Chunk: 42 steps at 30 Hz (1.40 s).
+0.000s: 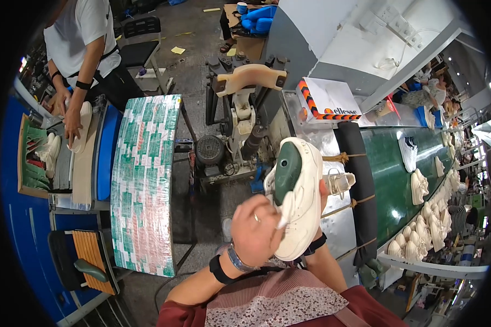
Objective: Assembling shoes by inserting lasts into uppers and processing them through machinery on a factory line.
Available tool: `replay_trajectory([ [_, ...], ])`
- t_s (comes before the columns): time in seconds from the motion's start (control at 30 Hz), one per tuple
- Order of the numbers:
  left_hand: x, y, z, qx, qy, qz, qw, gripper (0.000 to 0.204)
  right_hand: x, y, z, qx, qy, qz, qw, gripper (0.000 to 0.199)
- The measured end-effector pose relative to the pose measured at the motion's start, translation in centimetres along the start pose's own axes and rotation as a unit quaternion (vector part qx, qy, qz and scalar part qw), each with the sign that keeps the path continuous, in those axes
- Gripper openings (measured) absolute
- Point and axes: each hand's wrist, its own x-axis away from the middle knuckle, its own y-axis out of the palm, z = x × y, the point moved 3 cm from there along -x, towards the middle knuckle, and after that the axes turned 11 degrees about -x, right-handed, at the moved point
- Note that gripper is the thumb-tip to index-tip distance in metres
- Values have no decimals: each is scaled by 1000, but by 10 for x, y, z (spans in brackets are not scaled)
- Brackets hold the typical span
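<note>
Upright in front of me is a white sneaker (pixel 305 218) with a dark green shoe last (pixel 287 174) filling its opening; a small round hole shows in the top of the last. My right hand (pixel 323 197) grips the shoe from its right side, mostly hidden behind it. Closed at the front of the opening, my left hand (pixel 256 229) has its fingers at the white laces (pixel 287 210) and seems to pinch them. The fingertips are slightly blurred. Just right of the shoe, a clear, pale buckle-like piece (pixel 339 184) lies by the metal bench.
Ahead stands a press machine (pixel 245 103) with a motor. A table wrapped in patterned film (pixel 144 185) is on the left, where a co-worker (pixel 84 49) handles a shoe. On the right runs a green conveyor (pixel 384 174) with shoes, beside a black padded roll (pixel 357 191) and a shoebox (pixel 328 98).
</note>
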Motion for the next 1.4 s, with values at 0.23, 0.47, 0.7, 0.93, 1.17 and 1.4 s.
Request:
replay_trajectory([
  [0.23,49,98,-109,297,-396,-126,860,31,-35,-8,-27,500,-142,209,828,74],
  [0.47,20,178,-178,457,-508,-113,721,23,-127,23,-31,842,-165,164,487,80],
  [0.7,37,217,-175,580,-592,6,560,31,-165,60,1,949,-30,159,270,96],
  [0.93,28,225,-174,712,-484,31,508,44,-183,51,-6,957,-65,119,255,100],
  [1.17,40,205,-131,717,-483,18,503,62,-124,44,-15,944,-126,117,280,105],
  [1.4,38,213,-105,715,-487,77,496,74,-107,19,-4,920,-179,94,335,76],
])
